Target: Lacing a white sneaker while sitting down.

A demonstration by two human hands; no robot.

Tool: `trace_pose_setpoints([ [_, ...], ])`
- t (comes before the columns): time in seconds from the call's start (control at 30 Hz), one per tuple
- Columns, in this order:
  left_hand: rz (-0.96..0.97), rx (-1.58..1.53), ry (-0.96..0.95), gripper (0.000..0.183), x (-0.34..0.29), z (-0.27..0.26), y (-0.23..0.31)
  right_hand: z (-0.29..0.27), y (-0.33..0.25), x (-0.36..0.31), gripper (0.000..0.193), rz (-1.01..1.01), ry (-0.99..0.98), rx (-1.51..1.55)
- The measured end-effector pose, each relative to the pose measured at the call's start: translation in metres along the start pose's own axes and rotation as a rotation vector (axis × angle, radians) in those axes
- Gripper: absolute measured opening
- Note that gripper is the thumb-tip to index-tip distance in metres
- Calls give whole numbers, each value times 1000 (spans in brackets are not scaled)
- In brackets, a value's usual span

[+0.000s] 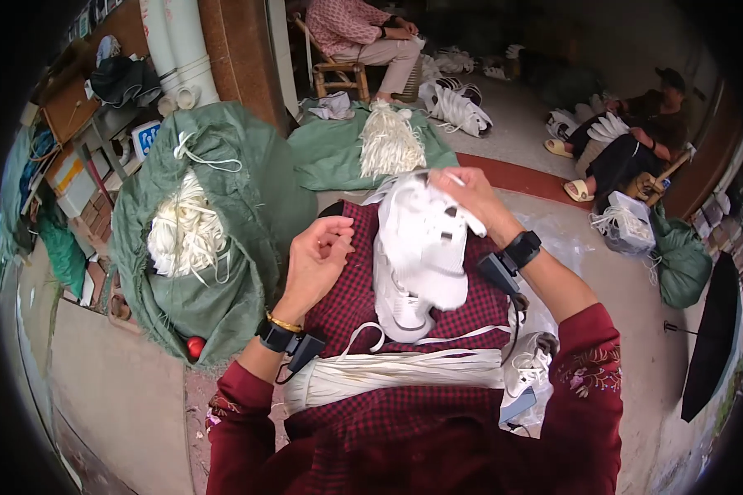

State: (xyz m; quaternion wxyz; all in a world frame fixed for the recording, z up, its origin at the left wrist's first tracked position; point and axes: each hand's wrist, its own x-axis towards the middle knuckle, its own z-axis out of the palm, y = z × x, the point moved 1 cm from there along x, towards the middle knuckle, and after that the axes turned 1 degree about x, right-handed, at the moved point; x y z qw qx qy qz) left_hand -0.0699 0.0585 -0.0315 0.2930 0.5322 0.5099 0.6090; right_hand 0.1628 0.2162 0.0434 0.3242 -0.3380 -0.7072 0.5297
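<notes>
My right hand point(477, 198) grips the top of a white shoe upper point(421, 239) with small dark openings, holding it over my lap. Beneath it lies another white shoe upper point(409, 318), partly covered. My left hand point(318, 260) hovers left of them, fingers loosely curled and apart, with nothing visible in them. A red-and-black checked cloth point(338, 309) covers my lap. Across it, closer to me, stretches a thick bundle of flat white laces point(396, 373). One loose lace point(462, 334) trails between the bundle and the uppers.
At left stands a green sack point(252, 198) with white laces point(186, 227). Ahead, a lace pile point(392, 144) rests on green sacking point(326, 157). Two people sit beyond, one on a bamboo chair point(338, 78). More white shoes point(530, 363) lie beside my right elbow; a black umbrella point(710, 338) is far right.
</notes>
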Motion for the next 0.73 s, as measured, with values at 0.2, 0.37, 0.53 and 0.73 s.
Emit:
trace_pose_setpoints([
  [0.2, -2, 58, -43, 20, 8, 0, 1, -31, 10, -2, 41, 4, 132, 27],
  [0.37, -5, 63, -47, 20, 11, 12, 4, 19, 9, -22, 41, -615, -64, -750],
  [0.53, 20, 110, -59, 18, 7, 6, 2, 27, -2, -38, 46, -442, -188, -853],
  [0.73, 48, 239, -94, 17, 18, 5, 4, 34, -20, -52, 47, -331, -276, -1077],
])
